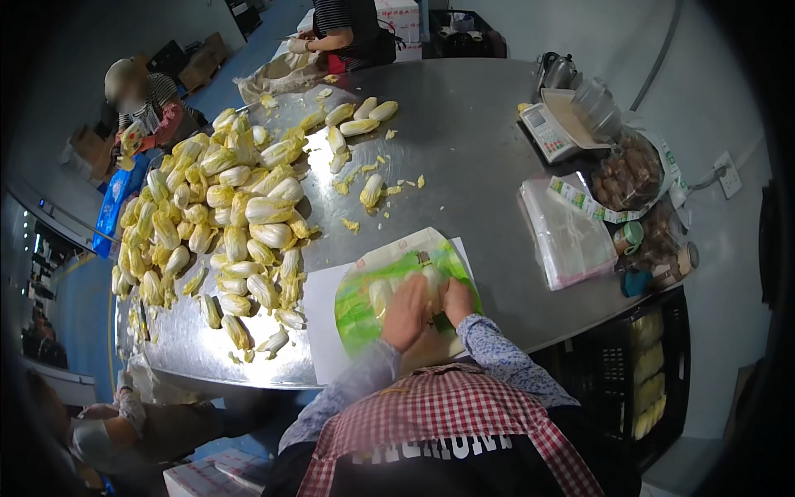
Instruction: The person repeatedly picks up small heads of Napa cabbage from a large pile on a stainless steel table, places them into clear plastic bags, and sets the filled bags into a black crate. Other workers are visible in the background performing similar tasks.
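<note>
A printed green plastic bag (358, 310) lies in front of me on white sheets (322, 335) at the edge of the steel table. Pale baby napa cabbages (379, 294) show in the middle of the bag. My left hand (405, 315) is blurred and rests over the bag beside the cabbages; its fingertips are hard to make out. Curled at the bag's right side, my right hand (458, 302) grips the plastic. Left of the bag, a large heap of baby napa cabbages (236, 205) covers the steel table (435, 155).
Loose leaf scraps (351, 225) lie mid-table. At right are a scale (549, 133), a stack of clear bags (562, 236), a label strip (590, 208) and a green-lidded jar (628, 238). A black crate (612, 373) stands below. Several people work around the table.
</note>
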`<state>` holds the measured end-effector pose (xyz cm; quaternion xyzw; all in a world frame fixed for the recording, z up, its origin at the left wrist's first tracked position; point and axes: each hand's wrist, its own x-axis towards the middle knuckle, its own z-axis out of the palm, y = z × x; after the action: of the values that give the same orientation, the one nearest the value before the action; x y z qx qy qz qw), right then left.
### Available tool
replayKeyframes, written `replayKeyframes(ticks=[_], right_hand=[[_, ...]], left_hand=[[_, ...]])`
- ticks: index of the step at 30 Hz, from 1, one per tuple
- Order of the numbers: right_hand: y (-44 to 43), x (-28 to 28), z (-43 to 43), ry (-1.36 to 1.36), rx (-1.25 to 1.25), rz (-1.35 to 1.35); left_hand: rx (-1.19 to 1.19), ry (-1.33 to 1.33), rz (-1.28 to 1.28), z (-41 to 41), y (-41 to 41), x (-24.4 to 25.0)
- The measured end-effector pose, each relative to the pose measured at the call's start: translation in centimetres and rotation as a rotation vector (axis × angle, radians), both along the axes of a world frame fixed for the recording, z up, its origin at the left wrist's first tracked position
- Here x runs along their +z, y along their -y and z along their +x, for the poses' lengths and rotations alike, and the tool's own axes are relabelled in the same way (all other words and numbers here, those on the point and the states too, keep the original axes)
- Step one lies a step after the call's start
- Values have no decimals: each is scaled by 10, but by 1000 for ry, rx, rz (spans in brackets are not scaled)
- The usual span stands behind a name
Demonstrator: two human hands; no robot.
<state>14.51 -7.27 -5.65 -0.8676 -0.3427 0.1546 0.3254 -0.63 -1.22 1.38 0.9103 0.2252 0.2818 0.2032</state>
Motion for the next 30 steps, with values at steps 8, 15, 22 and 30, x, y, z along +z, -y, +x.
replayKeyframes(ticks=[8,15,22,30], right_hand=[[10,9,16,-223,21,-30],[-21,104,-12,215,560,574],[-34,31,10,246,568,230],[-44,14,30,102,656,276]], left_hand=[[89,-380,165,-4,-40,-10],[38,-451,97,-8,-55,-13],[34,-254,-243,-21,-78,-28],[-135,-549,-497,-8,-100,-13]])
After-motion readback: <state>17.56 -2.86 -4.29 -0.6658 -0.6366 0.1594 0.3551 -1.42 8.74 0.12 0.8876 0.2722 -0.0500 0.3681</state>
